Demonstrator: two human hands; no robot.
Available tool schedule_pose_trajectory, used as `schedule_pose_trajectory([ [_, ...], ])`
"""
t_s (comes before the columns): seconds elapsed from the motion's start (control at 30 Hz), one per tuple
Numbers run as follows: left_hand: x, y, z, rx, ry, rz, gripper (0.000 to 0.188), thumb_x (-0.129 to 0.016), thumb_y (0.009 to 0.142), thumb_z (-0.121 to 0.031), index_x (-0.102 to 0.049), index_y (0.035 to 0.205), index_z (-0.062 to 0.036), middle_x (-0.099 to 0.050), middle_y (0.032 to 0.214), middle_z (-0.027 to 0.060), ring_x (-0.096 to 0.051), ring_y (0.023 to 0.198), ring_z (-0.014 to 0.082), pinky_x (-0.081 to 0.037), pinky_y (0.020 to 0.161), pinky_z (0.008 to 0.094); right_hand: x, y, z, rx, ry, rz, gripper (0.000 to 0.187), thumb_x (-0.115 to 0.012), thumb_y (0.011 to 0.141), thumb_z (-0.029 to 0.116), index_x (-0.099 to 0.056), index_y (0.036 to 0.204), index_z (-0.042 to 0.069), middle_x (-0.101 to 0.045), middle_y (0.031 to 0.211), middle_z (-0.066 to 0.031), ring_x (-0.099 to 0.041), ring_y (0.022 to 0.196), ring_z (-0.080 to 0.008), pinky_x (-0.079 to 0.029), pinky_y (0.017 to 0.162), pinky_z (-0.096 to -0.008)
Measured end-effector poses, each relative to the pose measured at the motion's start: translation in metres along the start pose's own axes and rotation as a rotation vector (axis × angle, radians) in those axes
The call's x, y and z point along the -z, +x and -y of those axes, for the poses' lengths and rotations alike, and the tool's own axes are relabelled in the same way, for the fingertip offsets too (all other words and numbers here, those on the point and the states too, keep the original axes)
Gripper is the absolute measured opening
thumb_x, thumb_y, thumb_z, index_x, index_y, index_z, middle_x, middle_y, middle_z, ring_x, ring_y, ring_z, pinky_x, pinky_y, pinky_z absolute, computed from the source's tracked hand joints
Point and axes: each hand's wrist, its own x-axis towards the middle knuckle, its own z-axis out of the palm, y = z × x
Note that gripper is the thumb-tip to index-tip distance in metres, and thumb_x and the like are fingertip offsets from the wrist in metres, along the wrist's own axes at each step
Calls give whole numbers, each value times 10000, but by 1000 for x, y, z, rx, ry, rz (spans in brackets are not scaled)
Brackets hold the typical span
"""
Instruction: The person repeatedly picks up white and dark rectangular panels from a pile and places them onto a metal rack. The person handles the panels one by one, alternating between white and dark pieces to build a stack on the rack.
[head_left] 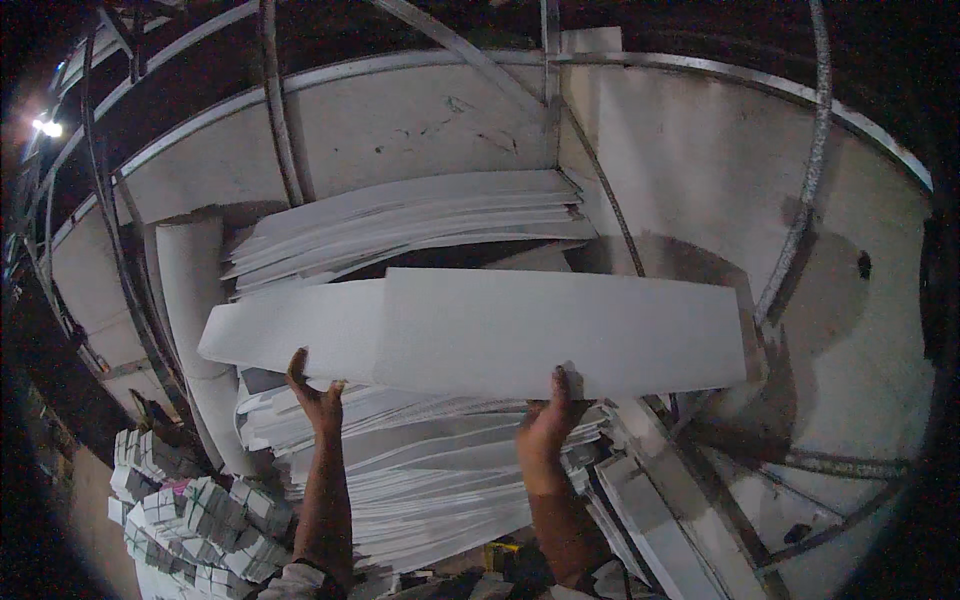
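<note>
Two long white sheets lie overlapped across the middle. The right sheet (640,335) covers the inner end of the left sheet (290,325). My right hand (548,420) grips the lower edge of the right sheet, thumb on its face and the other fingers mostly hidden beneath. At the lower edge of the left sheet is my left hand (320,400), its fingers and thumb spread apart; a fingertip overlaps the sheet. Below and behind them rises a thick stack of white sheets (430,490).
More white sheets (420,225) are piled at the back against a pale wall panel (420,130). A white roll (190,280) stands at left. Strapped white bundles (200,520) are heaped at lower left. Metal bars (800,220) frame the space, with a slanting beam (690,480) at right.
</note>
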Motion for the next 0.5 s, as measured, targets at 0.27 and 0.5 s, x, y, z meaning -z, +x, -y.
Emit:
schedule_pose_trajectory([
  [0.27,-23,3,9,-48,49,-159,995,-858,772,-557,-418,1496,-36,-492,1475,148,-430,1410,319,-287,1196,493,-60,56,19,-138,-14,176,822,-824,826,237,-314,1469,241,-514,1295,-46,-528,1131,-218,-498,799,-416],
  [0.5,-26,19,-12,-22,191,-188,988,-920,733,-448,-436,1477,-13,-491,1440,161,-454,1378,319,-309,1196,473,-89,102,-4,-111,21,268,784,-804,843,193,-322,1460,236,-483,1354,-74,-516,1221,-254,-539,870,-500],
])
